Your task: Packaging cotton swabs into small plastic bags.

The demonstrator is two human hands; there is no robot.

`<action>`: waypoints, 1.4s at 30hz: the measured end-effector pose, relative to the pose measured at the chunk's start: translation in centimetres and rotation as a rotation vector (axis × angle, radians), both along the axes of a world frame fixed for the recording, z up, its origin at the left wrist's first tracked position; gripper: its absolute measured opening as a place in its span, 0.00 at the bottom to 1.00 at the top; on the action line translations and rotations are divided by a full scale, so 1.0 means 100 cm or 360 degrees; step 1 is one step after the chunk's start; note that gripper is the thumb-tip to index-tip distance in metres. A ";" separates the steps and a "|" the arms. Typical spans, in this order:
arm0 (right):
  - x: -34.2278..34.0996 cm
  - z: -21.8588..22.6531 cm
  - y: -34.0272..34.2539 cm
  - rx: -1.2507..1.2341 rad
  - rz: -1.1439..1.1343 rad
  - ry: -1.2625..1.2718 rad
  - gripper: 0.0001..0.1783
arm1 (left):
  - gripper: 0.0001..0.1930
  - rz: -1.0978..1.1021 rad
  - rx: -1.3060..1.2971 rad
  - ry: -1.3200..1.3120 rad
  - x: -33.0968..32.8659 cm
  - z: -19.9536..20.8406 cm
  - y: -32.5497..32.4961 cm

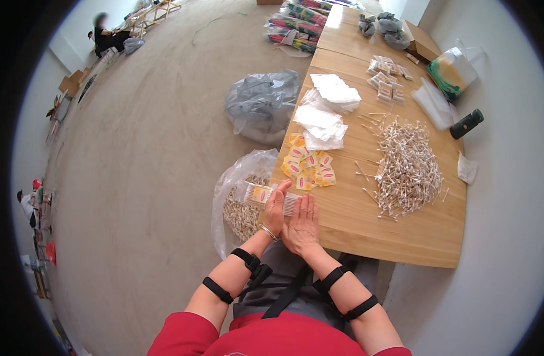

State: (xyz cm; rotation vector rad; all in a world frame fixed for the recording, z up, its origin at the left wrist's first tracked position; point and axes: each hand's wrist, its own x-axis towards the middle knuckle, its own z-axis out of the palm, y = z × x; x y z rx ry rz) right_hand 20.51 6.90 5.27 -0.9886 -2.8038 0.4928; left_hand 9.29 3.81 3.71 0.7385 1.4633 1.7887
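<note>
A clear packet of cotton swabs with a yellow card lies at the near left edge of the wooden table. Across it stands my left hand, edge down, fingers stretched out. My right hand is flat beside it, palm down, its fingertips by the swab shafts that show between both hands. Just beyond are scattered yellow and white printed cards. Farther back sit stacked white plastic bags. A large heap of loose cotton swabs is to the right.
On the floor left of the table are a clear bag of swabs and a grey plastic bag. Filled swab packets lie farther back. A dark bottle is near the right wall. Two people are far off left.
</note>
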 end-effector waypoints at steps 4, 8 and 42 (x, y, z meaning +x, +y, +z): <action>-0.002 0.002 -0.002 -0.0034 0.0006 -0.0006 0.50 | 0.25 -0.0027 -0.0110 0.0194 -0.002 0.009 -0.005; -0.005 0.000 -0.001 -0.0044 -0.0103 -0.0050 0.51 | 0.22 -0.0007 -0.0327 0.0916 -0.014 0.024 -0.016; -0.059 0.002 -0.026 -0.0105 -0.0124 0.0158 0.50 | 0.21 -0.0031 -0.0160 -0.0682 -0.088 -0.020 -0.038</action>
